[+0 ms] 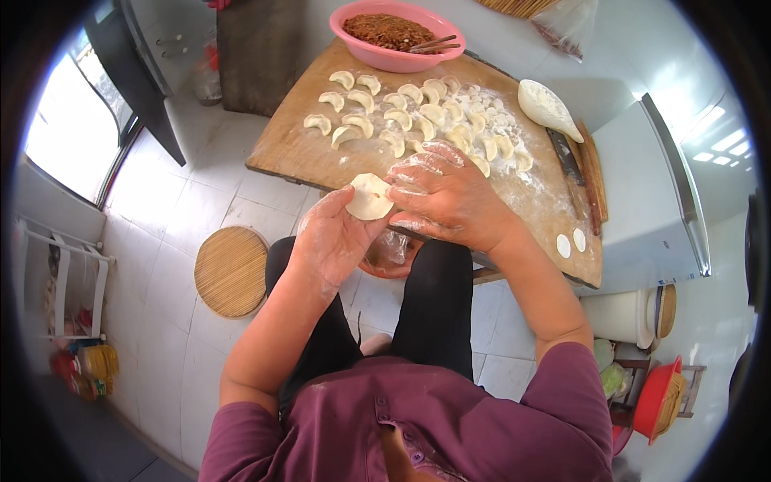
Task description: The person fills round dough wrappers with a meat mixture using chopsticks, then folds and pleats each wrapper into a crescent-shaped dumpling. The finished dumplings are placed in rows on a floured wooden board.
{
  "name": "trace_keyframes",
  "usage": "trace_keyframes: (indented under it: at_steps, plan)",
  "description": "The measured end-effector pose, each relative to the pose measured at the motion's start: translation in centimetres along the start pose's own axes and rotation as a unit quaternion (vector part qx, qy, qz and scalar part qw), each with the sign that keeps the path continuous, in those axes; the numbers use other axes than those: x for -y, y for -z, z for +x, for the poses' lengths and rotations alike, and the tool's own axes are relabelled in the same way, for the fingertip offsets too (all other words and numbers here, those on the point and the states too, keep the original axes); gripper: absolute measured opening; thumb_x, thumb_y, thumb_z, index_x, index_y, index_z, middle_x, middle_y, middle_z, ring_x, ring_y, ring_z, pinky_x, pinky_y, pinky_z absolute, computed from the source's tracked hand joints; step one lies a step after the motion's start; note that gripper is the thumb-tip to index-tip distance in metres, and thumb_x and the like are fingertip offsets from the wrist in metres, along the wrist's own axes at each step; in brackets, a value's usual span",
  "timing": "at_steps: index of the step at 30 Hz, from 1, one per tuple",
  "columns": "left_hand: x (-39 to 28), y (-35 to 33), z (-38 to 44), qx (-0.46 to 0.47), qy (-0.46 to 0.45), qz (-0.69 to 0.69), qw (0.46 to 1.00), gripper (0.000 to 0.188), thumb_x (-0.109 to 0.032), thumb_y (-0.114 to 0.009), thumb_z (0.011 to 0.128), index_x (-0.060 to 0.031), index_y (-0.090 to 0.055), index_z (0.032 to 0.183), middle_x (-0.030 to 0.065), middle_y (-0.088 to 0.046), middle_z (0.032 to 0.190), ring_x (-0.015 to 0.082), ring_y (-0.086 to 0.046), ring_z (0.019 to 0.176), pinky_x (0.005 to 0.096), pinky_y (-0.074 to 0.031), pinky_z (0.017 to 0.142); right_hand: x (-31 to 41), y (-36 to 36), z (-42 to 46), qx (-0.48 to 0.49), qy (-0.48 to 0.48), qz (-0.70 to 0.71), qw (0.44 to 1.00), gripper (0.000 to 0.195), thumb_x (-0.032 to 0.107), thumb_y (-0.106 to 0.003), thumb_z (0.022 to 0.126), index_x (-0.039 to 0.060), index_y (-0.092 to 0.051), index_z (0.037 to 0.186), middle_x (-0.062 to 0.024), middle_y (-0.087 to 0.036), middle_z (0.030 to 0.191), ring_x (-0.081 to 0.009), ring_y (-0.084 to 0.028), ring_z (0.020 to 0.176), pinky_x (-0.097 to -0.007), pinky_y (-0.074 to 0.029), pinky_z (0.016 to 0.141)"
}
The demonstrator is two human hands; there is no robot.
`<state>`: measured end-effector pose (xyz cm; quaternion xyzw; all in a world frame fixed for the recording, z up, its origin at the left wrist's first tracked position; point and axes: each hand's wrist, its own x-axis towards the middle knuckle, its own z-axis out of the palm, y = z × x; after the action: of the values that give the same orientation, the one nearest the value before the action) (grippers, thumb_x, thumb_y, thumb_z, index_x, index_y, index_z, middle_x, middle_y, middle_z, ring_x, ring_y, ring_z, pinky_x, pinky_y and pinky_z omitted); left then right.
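A flat round dough wrapper point(367, 197) with a small brownish speck rests on the fingers of my left hand point(334, 235), its thumb on the wrapper's edge. My right hand point(449, 196), floury across the fingers, meets the wrapper's right edge with its fingertips. Both hands are over the near edge of a floured wooden board point(289, 147). Beyond them, folded crescent dumplings point(361, 99) lie in loose rows, with small floured dough pieces point(500, 117) to their right. Two more flat wrappers point(563, 246) lie at the board's right corner.
A pink basin point(385, 60) of minced filling point(385, 31) with chopsticks point(433, 45) stands at the back. A scoop of flour point(545, 105), a cleaver point(565, 155) and wooden sticks point(593, 175) line the right side. A round slatted mat point(230, 271) is low on the left.
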<state>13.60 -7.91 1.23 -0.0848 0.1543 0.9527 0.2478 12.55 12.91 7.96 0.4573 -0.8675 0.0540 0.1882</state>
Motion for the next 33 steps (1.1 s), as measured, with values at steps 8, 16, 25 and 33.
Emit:
trace_keyframes:
  at_steps: [8, 16, 25, 33]
  plan:
    - [-1.0, -3.5, 7.8, 0.017, -0.049, 0.025, 0.998, 0.043, -0.015, -0.038, 0.104, 0.0087, -0.04, 0.139, 0.023, -0.054, 0.139, 0.0342, -0.054, 0.13, 0.0457, -0.046, 0.109, -8.7, -0.1, -2.5, -0.132, -0.196, 0.058, 0.97, 0.025, 0.02, -0.08, 0.08, 0.0113, -0.069, 0.101, -0.0079, -0.07, 0.108, -0.0287, -0.068, 0.096, -0.0421, -0.054, 0.082]
    - [-4.9, -5.8, 17.2, 0.007, -0.254, -0.021, 0.967, 0.033, -0.014, -0.045, 0.102, 0.0045, -0.044, 0.13, 0.0214, -0.056, 0.132, 0.0336, -0.055, 0.125, 0.0477, -0.046, 0.106, -22.2, -6.4, 4.4, -0.209, -0.425, 0.101, 0.875, 0.055, 0.027, -0.082, 0.078, 0.0091, -0.065, 0.127, -0.0112, -0.07, 0.112, -0.0254, -0.068, 0.099, -0.0361, -0.054, 0.084]
    - [-6.3, -4.1, 21.2, -0.045, -0.261, -0.048, 0.963, 0.033, -0.012, -0.049, 0.101, 0.0036, -0.043, 0.129, 0.0217, -0.055, 0.131, 0.0345, -0.056, 0.121, 0.0487, -0.043, 0.108, -32.2, -7.8, 14.3, -0.107, -0.449, 0.328, 0.824, 0.034, 0.034, -0.076, 0.09, 0.0003, -0.076, 0.094, -0.0061, -0.075, 0.087, -0.0155, -0.066, 0.078, -0.0306, -0.053, 0.073]
    - [-7.7, -2.1, 21.7, -0.036, -0.246, -0.062, 0.966, 0.033, -0.012, -0.05, 0.101, 0.0031, -0.044, 0.129, 0.0216, -0.057, 0.129, 0.0346, -0.056, 0.123, 0.048, -0.044, 0.107, -34.8, 1.3, 11.2, -0.108, -0.398, 0.38, 0.828, 0.027, 0.029, -0.071, 0.093, 0.0023, -0.072, 0.098, -0.006, -0.073, 0.089, -0.0142, -0.07, 0.087, -0.028, -0.056, 0.08]
